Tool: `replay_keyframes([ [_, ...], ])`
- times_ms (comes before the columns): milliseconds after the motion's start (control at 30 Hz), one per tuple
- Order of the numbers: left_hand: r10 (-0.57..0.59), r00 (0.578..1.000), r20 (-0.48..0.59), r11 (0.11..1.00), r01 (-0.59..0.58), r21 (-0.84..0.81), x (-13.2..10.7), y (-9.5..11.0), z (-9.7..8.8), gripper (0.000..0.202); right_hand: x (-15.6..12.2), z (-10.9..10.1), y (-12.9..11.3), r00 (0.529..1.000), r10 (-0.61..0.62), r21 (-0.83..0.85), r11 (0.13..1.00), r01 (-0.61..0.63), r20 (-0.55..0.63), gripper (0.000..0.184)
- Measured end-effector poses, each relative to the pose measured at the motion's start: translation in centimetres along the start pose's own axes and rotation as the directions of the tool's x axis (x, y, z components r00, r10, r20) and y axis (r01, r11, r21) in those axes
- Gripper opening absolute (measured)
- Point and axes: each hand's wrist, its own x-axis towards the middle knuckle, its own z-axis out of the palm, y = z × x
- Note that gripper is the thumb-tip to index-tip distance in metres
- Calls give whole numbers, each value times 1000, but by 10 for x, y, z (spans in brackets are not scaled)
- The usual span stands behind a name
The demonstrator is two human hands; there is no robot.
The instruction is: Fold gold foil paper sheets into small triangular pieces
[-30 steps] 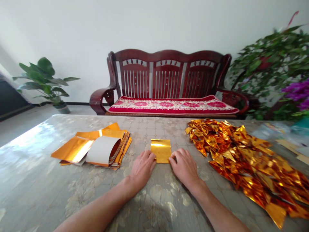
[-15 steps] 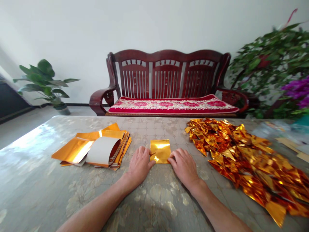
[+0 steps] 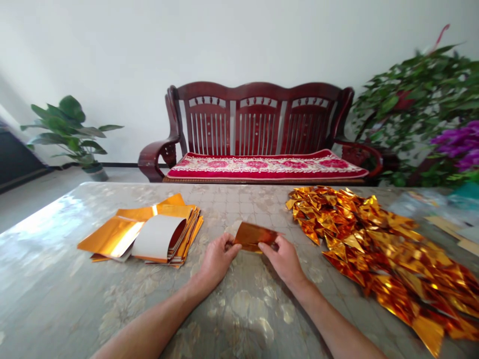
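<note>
Between my two hands is a folded piece of gold foil paper [image 3: 255,236], tilted up off the table and darker on the face toward me. My left hand [image 3: 220,254] pinches its left edge between thumb and fingers. At the right end, my right hand [image 3: 282,257] grips it with the thumb on the near face. Left of my hands lies a stack of gold foil sheets [image 3: 123,232], one curled over to show its pale grey back. A large heap of folded gold foil pieces [image 3: 359,239] spreads over the right side.
The table [image 3: 149,309] has a patterned, glossy cover. Clear plastic and cardboard pieces [image 3: 443,227] lie at its far right. Beyond the table stand a dark red wooden bench [image 3: 258,124] with a red floral cushion, a potted plant [image 3: 75,129] and leafy plants [image 3: 415,109] with purple flowers.
The foil piece lay flat on the table; now it is lifted and tilted in my fingers. Both hands have turned from resting at its sides to pinching it. The view has shifted slightly.
</note>
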Motion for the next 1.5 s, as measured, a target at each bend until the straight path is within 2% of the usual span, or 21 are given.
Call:
replay_keyframes([
  [67,37,997,-61,999,-35,25,-1,0,0,8,1,1,-3,999,23,147,989,-17,-39,20],
  [100,81,989,-124,995,-73,67,-3,-1,0,13,1,0,-6,997,5,148,989,7,-81,19],
  [133,151,969,-196,984,-129,122,-5,-1,-1,20,0,-2,-8,991,-38,104,993,51,-129,17],
  [200,357,884,-302,923,-284,258,-12,1,-4,35,-1,-8,-13,965,-183,-68,983,173,-188,15],
  [233,470,828,-306,868,-371,330,-16,3,-6,40,-2,-11,-16,947,-266,-164,957,238,-180,15],
  [300,647,729,-224,728,-503,466,-24,9,-8,44,-6,-15,-23,903,-412,-317,878,359,-119,17],
  [333,697,696,-172,668,-544,508,-26,13,-9,43,-9,-17,-26,880,-468,-369,835,408,-86,17],
  [367,716,686,-129,635,-564,529,-28,16,-10,41,-11,-17,-29,857,-511,-407,797,447,-59,16],
  [433,694,717,-59,639,-577,509,-27,20,-11,34,-16,-16,-35,825,-564,-449,747,490,-38,14],
  [500,634,772,-41,714,-564,414,-22,20,-13,18,-18,-15,-37,816,-575,-440,749,495,-61,11],
  [567,553,823,-130,819,-509,264,-16,15,-13,15,-18,-13,-37,823,-559,-377,787,488,-101,7],
  [633,470,855,-220,881,-470,54,-11,9,-12,18,-16,-11,-33,834,-537,-289,825,486,-131,7],
  [733,396,892,-218,872,-440,-217,-7,4,-8,20,-12,-11,-29,835,-531,-188,844,503,-146,11],
  [833,388,905,-173,848,-424,-318,-5,3,-5,20,-11,-11,-28,817,-560,-133,828,545,-140,13],
  [900,379,903,-200,860,-424,-284,-4,1,-6,14,-12,-12,-29,811,-568,-151,822,550,-139,16],
  [967,389,878,-279,889,-438,-137,-3,-1,-8,17,-13,-14,-30,820,-558,-222,822,524,-131,18],
  [1067,527,780,-338,850,-493,188,-7,-1,-15,35,-14,-17,-31,832,-546,-350,801,486,-95,17],
  [1167,684,696,-217,715,-582,387,-16,4,-19,29,-15,-19,-33,823,-566,-447,750,488,-51,15],
  [1267,756,648,-94,607,-641,469,-24,11,-18,22,-16,-19,-35,802,-598,-527,686,502,-15,15],
  [1367,751,660,-23,587,-651,481,-25,14,-16,16,-18,-17,-37,782,-623,-581,628,519,25,18],
  [1500,683,730,4,659,-619,428,-18,7,-15,25,-19,-15,-34,780,-621,-609,588,533,83,20],
])
